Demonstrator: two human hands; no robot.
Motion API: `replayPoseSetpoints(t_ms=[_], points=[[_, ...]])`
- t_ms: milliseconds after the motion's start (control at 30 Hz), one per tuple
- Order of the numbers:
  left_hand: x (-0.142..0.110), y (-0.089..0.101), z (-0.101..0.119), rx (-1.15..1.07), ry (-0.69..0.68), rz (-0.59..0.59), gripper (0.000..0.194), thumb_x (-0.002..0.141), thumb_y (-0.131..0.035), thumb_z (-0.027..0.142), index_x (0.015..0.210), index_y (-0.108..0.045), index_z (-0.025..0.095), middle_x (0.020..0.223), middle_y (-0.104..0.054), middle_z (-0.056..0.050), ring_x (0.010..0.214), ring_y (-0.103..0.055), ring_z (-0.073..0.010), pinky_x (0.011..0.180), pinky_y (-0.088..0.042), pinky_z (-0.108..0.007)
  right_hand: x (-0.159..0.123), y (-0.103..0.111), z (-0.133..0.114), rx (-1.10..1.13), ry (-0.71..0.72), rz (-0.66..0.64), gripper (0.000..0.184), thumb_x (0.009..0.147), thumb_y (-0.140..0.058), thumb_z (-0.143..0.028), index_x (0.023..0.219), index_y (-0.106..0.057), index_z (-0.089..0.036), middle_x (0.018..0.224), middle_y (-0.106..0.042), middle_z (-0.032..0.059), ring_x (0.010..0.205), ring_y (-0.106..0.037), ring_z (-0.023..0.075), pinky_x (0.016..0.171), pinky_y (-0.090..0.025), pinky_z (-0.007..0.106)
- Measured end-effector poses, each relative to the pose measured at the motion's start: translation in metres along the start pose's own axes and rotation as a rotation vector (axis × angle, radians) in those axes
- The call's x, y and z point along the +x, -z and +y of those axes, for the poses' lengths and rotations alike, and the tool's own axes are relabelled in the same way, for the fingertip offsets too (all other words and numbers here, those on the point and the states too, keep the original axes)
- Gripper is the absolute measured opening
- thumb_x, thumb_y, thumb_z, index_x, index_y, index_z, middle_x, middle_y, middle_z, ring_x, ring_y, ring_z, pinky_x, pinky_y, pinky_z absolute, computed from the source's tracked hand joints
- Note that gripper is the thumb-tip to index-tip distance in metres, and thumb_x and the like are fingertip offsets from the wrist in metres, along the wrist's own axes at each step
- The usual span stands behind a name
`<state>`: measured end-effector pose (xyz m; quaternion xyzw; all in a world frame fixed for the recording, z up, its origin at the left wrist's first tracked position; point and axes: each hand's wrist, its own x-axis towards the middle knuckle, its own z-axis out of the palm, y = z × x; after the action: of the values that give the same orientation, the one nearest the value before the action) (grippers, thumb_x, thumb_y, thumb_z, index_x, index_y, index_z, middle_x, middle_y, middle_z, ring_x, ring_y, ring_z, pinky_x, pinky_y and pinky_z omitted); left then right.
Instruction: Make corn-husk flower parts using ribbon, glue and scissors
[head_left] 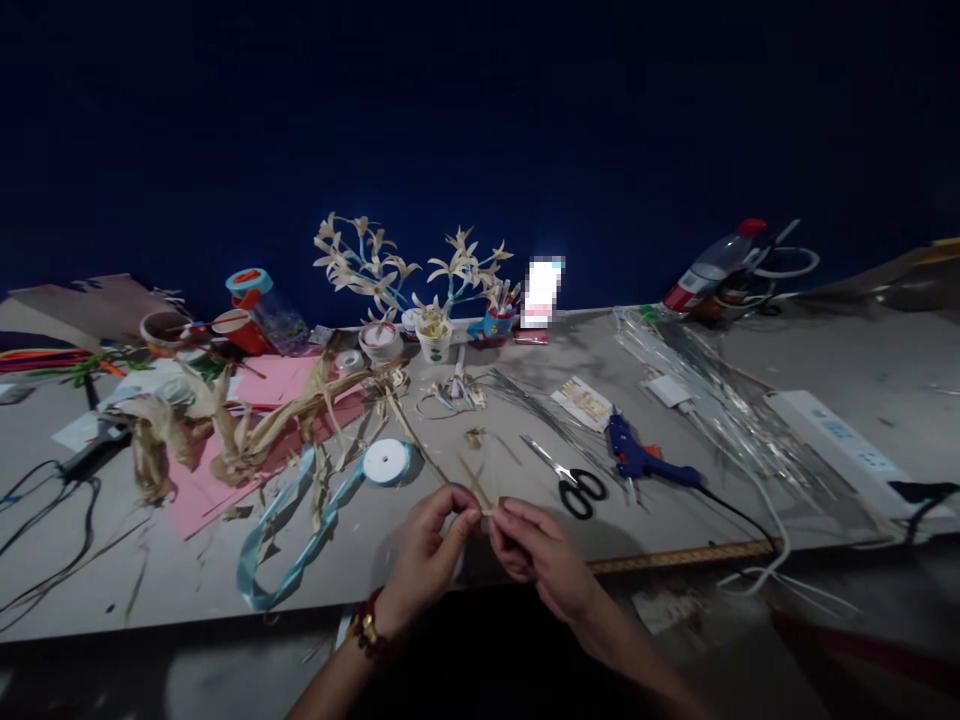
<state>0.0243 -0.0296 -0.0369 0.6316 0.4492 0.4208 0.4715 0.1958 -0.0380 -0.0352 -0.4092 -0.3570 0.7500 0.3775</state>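
At the table's front edge my left hand and my right hand meet, their fingertips almost touching. Both pinch a thin, pale strip of dried husk, whose free end sticks up and away from me. Just beyond my left hand lies a spool of light blue ribbon, with a loose length looping left. Black-handled scissors rest right of my right hand, beside a blue glue gun. Farther left, dried corn husks are heaped over pink paper.
At the back stand husk flowers in white cups, a pen cup and a lit phone. Wires, clear plastic wrap, a power strip and a tilted bottle occupy the right. Cables trail left.
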Motion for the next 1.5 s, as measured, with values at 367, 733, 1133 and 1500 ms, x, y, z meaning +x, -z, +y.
replayPoseSetpoints(t_ms=[367,733,1133,1500], points=[[0.000,0.005,-0.005,0.035,0.018,0.024,0.023,0.097,-0.055,0.033,0.081,-0.060,0.019,0.075,-0.063,-0.001,0.073,-0.059,-0.0158,0.071,-0.046,-0.026,-0.008,0.006,-0.008,-0.505,0.295,0.089,0.039,0.096,-0.054,-0.056,0.089,-0.065,-0.020,0.077,-0.061,0.0015,0.070,-0.054,0.0156,0.064,-0.042,0.025],[-0.007,0.003,0.001,-0.058,-0.042,-0.032,0.024,0.099,-0.053,0.033,0.080,-0.059,0.018,0.074,-0.063,-0.002,0.071,-0.059,-0.0157,0.070,-0.047,-0.026,-0.004,-0.004,-0.004,0.025,-0.053,-0.060,0.050,0.084,-0.066,-0.064,0.067,-0.052,-0.019,0.052,-0.036,-0.0088,0.043,-0.022,0.0059,0.042,-0.014,0.021],[-0.004,0.004,0.004,0.140,-0.114,0.048,0.017,0.097,-0.056,0.025,0.081,-0.061,0.019,0.076,-0.065,-0.001,0.072,-0.060,-0.0151,0.071,-0.046,-0.024,-0.007,-0.005,-0.005,-0.620,0.350,0.091,0.040,0.100,-0.050,-0.052,0.078,-0.060,-0.020,0.075,-0.057,0.0005,0.071,-0.050,0.0151,0.067,-0.039,0.027],[-0.004,0.006,0.000,0.037,-0.119,0.002,0.020,0.099,-0.052,0.026,0.081,-0.059,0.019,0.075,-0.063,-0.002,0.073,-0.060,-0.0156,0.073,-0.046,-0.026,-0.009,-0.004,-0.007,0.058,-0.054,-0.105,0.047,0.088,-0.062,-0.063,0.072,-0.052,-0.019,0.053,-0.035,-0.0088,0.044,-0.021,0.0059,0.040,-0.015,0.019]])
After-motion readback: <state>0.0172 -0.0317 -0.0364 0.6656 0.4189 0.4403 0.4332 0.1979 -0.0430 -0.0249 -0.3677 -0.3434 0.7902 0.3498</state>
